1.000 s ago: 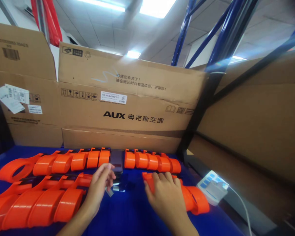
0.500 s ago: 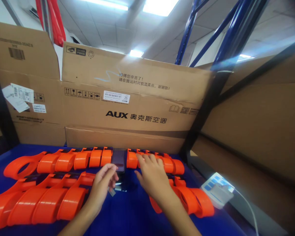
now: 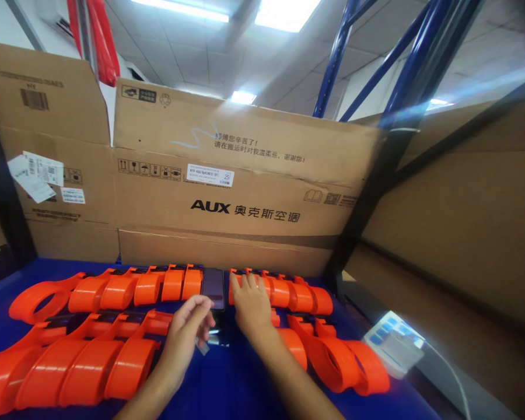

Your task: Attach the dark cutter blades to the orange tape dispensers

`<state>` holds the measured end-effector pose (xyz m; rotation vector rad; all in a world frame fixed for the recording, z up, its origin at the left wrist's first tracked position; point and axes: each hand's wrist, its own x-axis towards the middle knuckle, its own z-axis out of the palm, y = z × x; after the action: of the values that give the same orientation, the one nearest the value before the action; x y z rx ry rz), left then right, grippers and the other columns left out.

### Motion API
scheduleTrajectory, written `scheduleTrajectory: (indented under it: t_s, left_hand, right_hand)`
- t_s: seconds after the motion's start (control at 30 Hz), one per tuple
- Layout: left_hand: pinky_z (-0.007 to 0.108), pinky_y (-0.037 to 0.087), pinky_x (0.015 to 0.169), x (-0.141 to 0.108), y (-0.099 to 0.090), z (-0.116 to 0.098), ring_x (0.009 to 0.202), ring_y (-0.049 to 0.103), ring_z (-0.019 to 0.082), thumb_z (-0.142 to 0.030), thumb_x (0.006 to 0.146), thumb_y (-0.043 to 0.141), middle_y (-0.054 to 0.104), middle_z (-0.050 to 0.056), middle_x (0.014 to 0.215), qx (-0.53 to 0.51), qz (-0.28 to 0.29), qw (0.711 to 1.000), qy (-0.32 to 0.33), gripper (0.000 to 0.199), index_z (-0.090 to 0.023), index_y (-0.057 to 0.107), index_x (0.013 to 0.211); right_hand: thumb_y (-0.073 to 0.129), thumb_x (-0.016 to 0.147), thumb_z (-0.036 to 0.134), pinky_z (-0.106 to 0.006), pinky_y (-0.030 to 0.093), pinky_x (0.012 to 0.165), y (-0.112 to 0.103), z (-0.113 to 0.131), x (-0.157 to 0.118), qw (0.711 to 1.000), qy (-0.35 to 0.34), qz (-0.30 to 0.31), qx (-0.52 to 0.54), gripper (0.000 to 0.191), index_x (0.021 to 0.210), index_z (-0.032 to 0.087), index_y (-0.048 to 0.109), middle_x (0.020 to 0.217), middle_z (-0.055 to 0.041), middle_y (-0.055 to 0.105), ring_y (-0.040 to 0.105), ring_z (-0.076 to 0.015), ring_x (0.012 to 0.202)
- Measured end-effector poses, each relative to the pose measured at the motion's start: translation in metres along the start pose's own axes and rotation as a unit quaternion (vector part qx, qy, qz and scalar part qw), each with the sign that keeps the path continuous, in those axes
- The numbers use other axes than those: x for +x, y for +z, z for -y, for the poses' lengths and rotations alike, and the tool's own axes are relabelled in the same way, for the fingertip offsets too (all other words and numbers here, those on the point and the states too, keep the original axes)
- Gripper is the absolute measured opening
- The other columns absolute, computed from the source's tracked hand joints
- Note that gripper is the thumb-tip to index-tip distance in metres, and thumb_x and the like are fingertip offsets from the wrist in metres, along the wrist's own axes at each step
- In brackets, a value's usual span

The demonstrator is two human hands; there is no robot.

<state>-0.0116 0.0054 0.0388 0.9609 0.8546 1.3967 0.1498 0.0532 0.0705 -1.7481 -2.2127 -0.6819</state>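
Several orange ring-shaped parts (image 3: 87,370) lie in two rows on the blue surface (image 3: 214,391), to both sides of a dark flat device (image 3: 213,289). My left hand (image 3: 190,329) is curled in front of that device, its fingers closed on a small greyish strip (image 3: 202,346) that sticks out below. My right hand (image 3: 252,303) is over the back row on the right, its fingertips at an orange part (image 3: 235,287); whether they grip it cannot be made out.
Behind the rows stands a large cardboard panel (image 3: 157,201). A white power strip (image 3: 394,344) with a cable lies at the right edge. Dark and blue rack posts (image 3: 363,204) rise at the right.
My right hand has moved left and drawn its fingers together over the back row, uncovering orange parts at the right. My left hand has barely moved and the view has shifted slightly.
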Motion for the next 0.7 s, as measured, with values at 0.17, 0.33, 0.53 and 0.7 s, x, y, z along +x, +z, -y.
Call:
scheduleTrajectory:
  t_s: [0.17,0.33,0.53,0.7]
  left_hand:
    - [0.019,0.036,0.040,0.000,-0.001,0.003,0.049,0.054,0.011,-0.055,0.084,0.071,0.067,0.000,0.069,0.004,-0.001,1.000,0.011,0.038,-0.020,0.070,0.098]
    - [0.024,0.051,0.058,0.004,-0.001,0.004,0.074,0.069,0.018,-0.048,0.082,0.078,0.077,0.007,0.090,-0.002,-0.041,0.998,0.054,0.040,-0.021,0.072,0.110]
    - [0.033,0.055,0.097,0.003,-0.003,0.005,0.127,0.063,0.026,-0.043,0.086,0.076,0.069,0.007,0.138,-0.156,-0.066,0.985,0.004,0.042,-0.028,0.070,0.124]
    - [0.038,0.058,0.091,-0.005,0.000,0.000,0.110,0.072,0.029,-0.037,0.076,0.082,0.079,0.007,0.112,-0.184,-0.081,0.978,-0.054,0.044,-0.022,0.071,0.117]
  right_hand:
    - [0.063,0.082,0.003,-0.050,0.040,0.108,-0.014,-0.010,-0.009,1.000,-0.012,-0.008,-0.001,0.067,0.146,0.015,0.052,0.130,-0.0197,0.066,0.056,-0.0347,0.123]
    - [0.063,0.090,0.015,-0.053,0.034,0.114,-0.048,-0.013,-0.025,0.995,-0.056,-0.067,0.057,0.067,0.154,0.019,0.044,0.143,-0.0183,0.058,0.050,-0.0369,0.129]
    - [0.061,0.096,0.026,-0.059,0.034,0.112,-0.091,0.004,-0.054,0.967,-0.182,-0.019,0.178,0.064,0.157,0.028,0.041,0.152,-0.0148,0.051,0.045,-0.0391,0.135]
    - [0.071,0.087,0.030,-0.048,0.037,0.117,-0.095,0.003,-0.061,0.886,-0.242,0.059,0.391,0.080,0.159,0.034,0.036,0.160,-0.0077,0.042,0.042,-0.0326,0.142]
